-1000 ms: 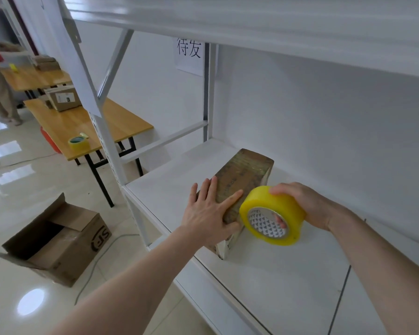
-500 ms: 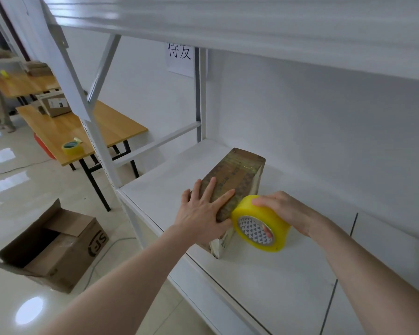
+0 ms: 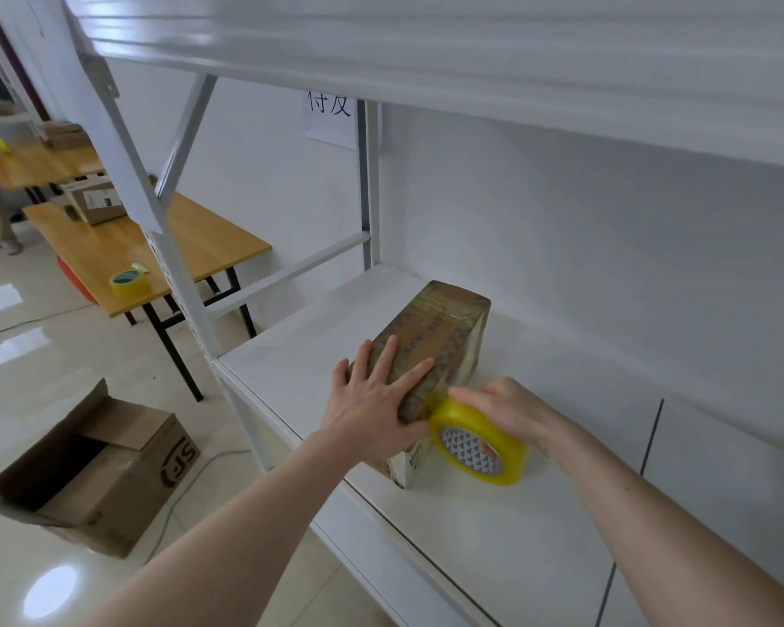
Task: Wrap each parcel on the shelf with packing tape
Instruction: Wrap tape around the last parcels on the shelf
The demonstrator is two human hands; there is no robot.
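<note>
Parcel (image 3: 431, 350) under flat left hand (image 3: 372, 409), right hand (image 3: 499, 407) clamping tape roll (image 3: 480, 445) beside it

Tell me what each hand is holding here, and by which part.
The right hand grips the yellow tape roll over its outer rim. The left hand holds nothing; it presses flat on the parcel.

Parcel and tape roll on the shelf, counters and carton to the left.

The tape-wrapped brown cardboard parcel (image 3: 444, 337) lies on the white metal shelf (image 3: 517, 527), the left hand (image 3: 372, 409) flat on its near end. The yellow packing tape roll (image 3: 478, 445), in the right hand (image 3: 503, 411), touches its right side. Left of the shelf stands a wooden counter (image 3: 109, 255) carrying a second yellow tape roll (image 3: 130, 282); an open brown cardboard carton (image 3: 91, 472) sits on the floor before it.
</note>
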